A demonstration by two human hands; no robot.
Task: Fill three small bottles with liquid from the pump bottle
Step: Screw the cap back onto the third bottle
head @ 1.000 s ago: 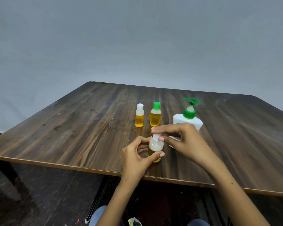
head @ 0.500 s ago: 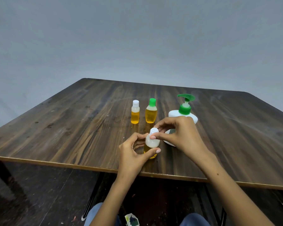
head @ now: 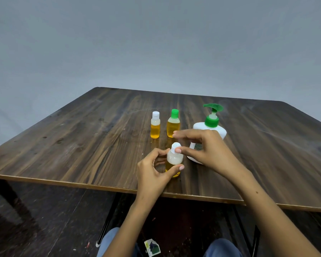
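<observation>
Plain indoor room, bare grey wall [head: 156, 43], dark wooden table [head: 82, 145], dark floor [head: 44, 219]

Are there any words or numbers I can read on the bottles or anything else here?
None can be read.
Pump bottle: a dark printed patch low on its front, too small and blurred to read, partly behind the right hand.
Three small bottles, one with a white cap, one with a green cap, and one held by the left hand: no labels visible.
Small packet on the floor: green and dark print, too blurred to read.
</observation>
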